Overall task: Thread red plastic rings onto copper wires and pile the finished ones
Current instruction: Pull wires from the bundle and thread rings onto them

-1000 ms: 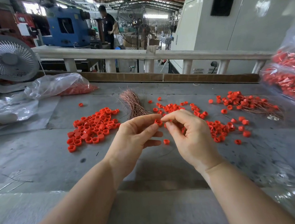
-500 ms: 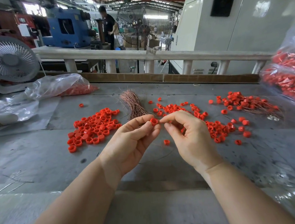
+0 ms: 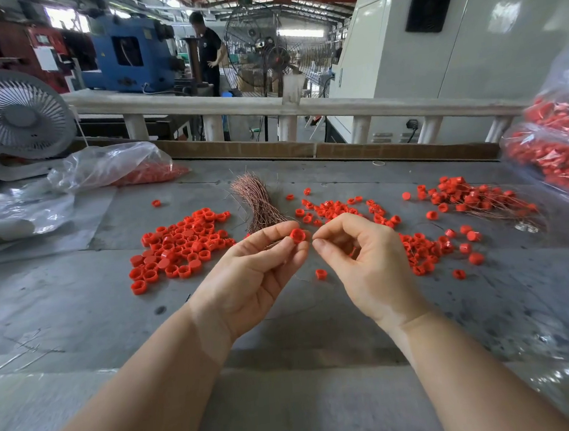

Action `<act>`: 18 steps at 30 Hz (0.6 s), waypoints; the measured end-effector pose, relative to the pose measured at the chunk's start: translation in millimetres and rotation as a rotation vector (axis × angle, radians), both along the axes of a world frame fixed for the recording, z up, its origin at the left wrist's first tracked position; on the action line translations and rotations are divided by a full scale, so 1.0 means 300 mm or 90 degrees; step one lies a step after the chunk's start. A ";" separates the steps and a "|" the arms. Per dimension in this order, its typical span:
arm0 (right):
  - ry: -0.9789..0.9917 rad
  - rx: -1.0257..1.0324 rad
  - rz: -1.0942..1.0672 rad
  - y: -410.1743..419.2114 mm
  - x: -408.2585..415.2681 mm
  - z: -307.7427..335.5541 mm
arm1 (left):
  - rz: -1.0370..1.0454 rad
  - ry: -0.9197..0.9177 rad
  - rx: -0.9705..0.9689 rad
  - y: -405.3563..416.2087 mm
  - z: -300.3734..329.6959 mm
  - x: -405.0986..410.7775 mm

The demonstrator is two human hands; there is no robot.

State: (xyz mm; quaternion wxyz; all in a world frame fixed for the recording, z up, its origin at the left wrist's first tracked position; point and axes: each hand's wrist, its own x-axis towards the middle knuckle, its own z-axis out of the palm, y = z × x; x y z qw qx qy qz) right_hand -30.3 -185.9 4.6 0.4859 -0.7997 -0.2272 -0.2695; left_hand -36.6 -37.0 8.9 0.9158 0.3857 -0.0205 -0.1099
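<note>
- Left hand (image 3: 247,280) pinches a red ring (image 3: 297,235) between thumb and forefinger; over the last second the ring has turned so its open end now faces the right hand.
- Right hand (image 3: 366,263) has drawn slightly away from the ring, thumb and forefinger pinched together just beside it, presumably on a copper wire; too thin to see.
- Likely mid-threading, the ring not yet piled.
- Copper wire bundle (image 3: 258,202) lies on the table (image 3: 77,302) behind the hands; finished pile (image 3: 474,197) far right.
</note>
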 end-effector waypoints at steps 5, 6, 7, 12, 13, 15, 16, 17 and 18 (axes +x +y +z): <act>0.014 -0.009 -0.002 0.002 -0.002 0.000 | -0.012 0.008 0.003 -0.002 0.004 -0.005; 0.017 -0.008 -0.003 0.002 -0.002 0.001 | -0.014 0.007 0.007 -0.003 0.005 -0.007; 0.021 -0.007 -0.003 0.003 -0.003 0.001 | -0.016 0.006 0.012 -0.004 0.007 -0.009; 0.024 -0.015 -0.009 0.004 -0.009 0.004 | -0.008 -0.002 0.046 -0.004 0.008 -0.015; 0.018 -0.017 -0.014 0.004 -0.009 0.004 | -0.005 -0.005 0.056 -0.004 0.008 -0.016; 0.009 -0.016 -0.023 0.003 -0.009 0.003 | 0.001 -0.007 0.069 -0.004 0.009 -0.018; 0.006 -0.014 -0.026 0.002 -0.008 0.003 | 0.003 -0.007 0.073 -0.004 0.010 -0.019; 0.005 -0.012 -0.028 0.002 -0.008 0.002 | 0.004 -0.006 0.077 -0.005 0.011 -0.020; 0.003 -0.010 -0.029 0.002 -0.007 0.002 | 0.006 -0.003 0.079 -0.006 0.012 -0.020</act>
